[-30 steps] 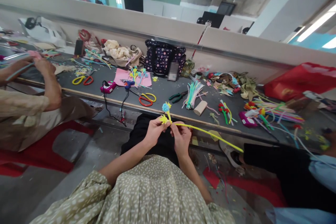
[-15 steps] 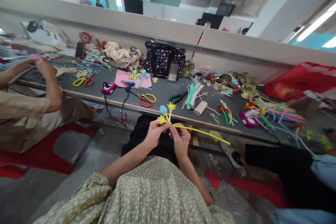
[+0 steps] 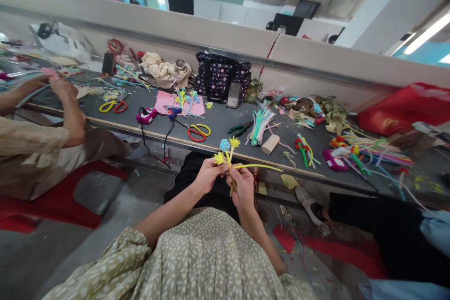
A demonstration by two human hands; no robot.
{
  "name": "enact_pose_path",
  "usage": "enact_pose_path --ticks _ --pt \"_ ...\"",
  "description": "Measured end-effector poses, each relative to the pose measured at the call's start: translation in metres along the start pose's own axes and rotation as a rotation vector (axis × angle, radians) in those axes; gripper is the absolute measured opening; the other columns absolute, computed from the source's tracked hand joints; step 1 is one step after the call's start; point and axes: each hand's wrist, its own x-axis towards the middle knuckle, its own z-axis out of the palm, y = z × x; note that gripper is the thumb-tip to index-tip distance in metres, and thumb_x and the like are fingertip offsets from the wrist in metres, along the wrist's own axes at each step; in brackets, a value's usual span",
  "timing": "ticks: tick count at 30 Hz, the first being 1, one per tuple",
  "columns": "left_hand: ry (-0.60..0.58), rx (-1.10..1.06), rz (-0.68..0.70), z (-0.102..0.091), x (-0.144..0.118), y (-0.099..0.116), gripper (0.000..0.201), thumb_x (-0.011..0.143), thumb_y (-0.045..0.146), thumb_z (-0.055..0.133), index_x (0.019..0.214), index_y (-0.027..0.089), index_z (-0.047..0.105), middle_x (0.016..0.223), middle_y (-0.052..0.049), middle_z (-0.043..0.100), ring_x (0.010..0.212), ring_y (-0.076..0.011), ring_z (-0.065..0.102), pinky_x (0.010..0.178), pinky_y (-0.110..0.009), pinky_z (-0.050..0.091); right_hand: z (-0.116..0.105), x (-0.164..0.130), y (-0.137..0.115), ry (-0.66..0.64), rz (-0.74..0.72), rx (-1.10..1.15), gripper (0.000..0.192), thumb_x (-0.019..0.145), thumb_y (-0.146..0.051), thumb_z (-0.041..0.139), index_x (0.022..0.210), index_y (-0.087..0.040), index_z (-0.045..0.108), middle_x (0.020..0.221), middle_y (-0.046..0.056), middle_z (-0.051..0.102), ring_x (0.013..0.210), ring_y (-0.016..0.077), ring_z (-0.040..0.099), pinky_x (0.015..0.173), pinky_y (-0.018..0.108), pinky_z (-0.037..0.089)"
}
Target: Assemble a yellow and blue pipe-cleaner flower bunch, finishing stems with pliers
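Mid-part of flower stems [image 3: 230, 158] hidden btwn L/R fingers [image 3: 239, 177].

The lone head-worn camera over there faced forward and down, near the left hand [image 3: 208, 175] and right hand [image 3: 243, 186], taking in bench [image 3: 218, 122] and partition [image 3: 312, 52] beyond.

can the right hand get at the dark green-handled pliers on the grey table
Probably yes: the dark green-handled pliers lie uncovered on the grey table, ahead of the right hand. It pinches a long yellow fuzzy stem, so would likely need freeing first.
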Motion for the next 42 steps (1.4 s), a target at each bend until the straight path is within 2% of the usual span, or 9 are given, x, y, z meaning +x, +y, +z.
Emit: enact_pose_path --ticks 5,11,17,22,27,31,35,39,42 --pt "0.059 -0.093 -0.042 0.006 -0.004 -0.009 0.03 0.059 0.033 0.084 0.064 0.011 0.065 0.053 0.002 0.054 0.047 -0.0059 0.046 0.048 -0.02 0.035 -0.001 -0.003 0.002 0.058 -0.349 -0.367 0.013 0.085 -0.03 0.063 0.079 -0.019 0.06 0.07 -0.002 0.053 0.052 0.0093 0.048 0.046 0.022 0.04" --pt "0.151 -0.086 -0.023 0.011 -0.008 -0.011 0.024 0.061 0.028 0.083 0.068 0.011 0.067 0.058 0.002 0.056 0.049 -0.004 0.044 0.049 -0.018 0.034 -0.016 0.003 0.001 0.078 -0.805 -0.915 0.01 0.088 -0.019 0.056 0.081 -0.021 0.062 0.078 0.003 0.059 0.074 0.0182 0.059 0.069 0.033 0.051" --pt "0.157 -0.036 0.027 0.011 -0.01 -0.012 0.026 0.065 0.033 0.08 0.066 0.012 0.065 0.056 0.003 0.052 0.05 -0.005 0.043 0.049 -0.019 0.033 -0.019 0.004 0.001 -0.065 -0.924 -1.063 0.015 0.088 -0.014 0.055 0.094 -0.022 0.067 0.088 0.007 0.062 0.08 0.0181 0.061 0.074 0.031 0.052" --pt "0.179 0.033 0.088 0.009 -0.009 -0.011 0.025 0.067 0.033 0.079 0.064 0.012 0.064 0.056 0.002 0.051 0.051 -0.0061 0.044 0.051 -0.02 0.035 -0.012 0.003 0.004 0.02 -0.881 -1.016 0.014 0.088 -0.019 0.058 0.089 -0.022 0.071 0.084 0.007 0.065 0.075 0.0179 0.061 0.071 0.028 0.051" --pt "0.213 0.114 0.146 0.009 -0.008 -0.009 0.024 0.068 0.033 0.077 0.064 0.013 0.066 0.06 0.002 0.052 0.05 -0.0057 0.043 0.049 -0.02 0.033 -0.012 0.004 -0.002 -0.047 -0.853 -0.984 0.013 0.089 -0.02 0.056 0.088 -0.021 0.069 0.084 0.007 0.064 0.077 0.0179 0.062 0.072 0.03 0.053" --pt "0.22 0.157 0.206 0.011 -0.008 -0.007 0.025 0.069 0.034 0.076 0.061 0.013 0.065 0.065 0.002 0.052 0.051 -0.005 0.042 0.048 -0.02 0.033 -0.012 0.004 -0.005 -0.04 -0.761 -0.916 0.014 0.089 -0.021 0.056 0.08 -0.022 0.066 0.077 0.004 0.064 0.075 0.0183 0.061 0.07 0.033 0.052" --pt "0.221 0.182 0.232 0.013 -0.01 -0.004 0.024 0.069 0.034 0.076 0.061 0.013 0.067 0.069 0.001 0.053 0.053 -0.0052 0.043 0.048 -0.02 0.034 -0.01 0.003 -0.004 0.017 -0.545 -0.749 0.013 0.086 -0.027 0.061 0.077 -0.02 0.065 0.074 0.002 0.063 0.069 0.0169 0.059 0.064 0.031 0.05" --pt "0.187 0.2 0.252 0.012 -0.011 -0.003 0.022 0.071 0.034 0.075 0.064 0.013 0.069 0.073 -0.001 0.054 0.055 -0.006 0.046 0.049 -0.02 0.036 -0.008 0.004 -0.002 0.023 -0.236 -0.44 0.015 0.081 -0.032 0.068 0.078 -0.018 0.065 0.066 -0.001 0.059 0.054 0.012 0.053 0.048 0.023 0.043" --pt "0.157 0.223 0.267 0.011 -0.011 -0.002 0.021 0.072 0.034 0.075 0.066 0.014 0.071 0.075 -0.002 0.054 0.058 -0.0073 0.047 0.05 -0.021 0.038 -0.006 0.006 -0.001 0.015 -0.088 -0.235 0.016 0.076 -0.031 0.072 0.076 -0.017 0.064 0.063 -0.002 0.058 0.049 0.0094 0.05 0.044 0.02 0.039"
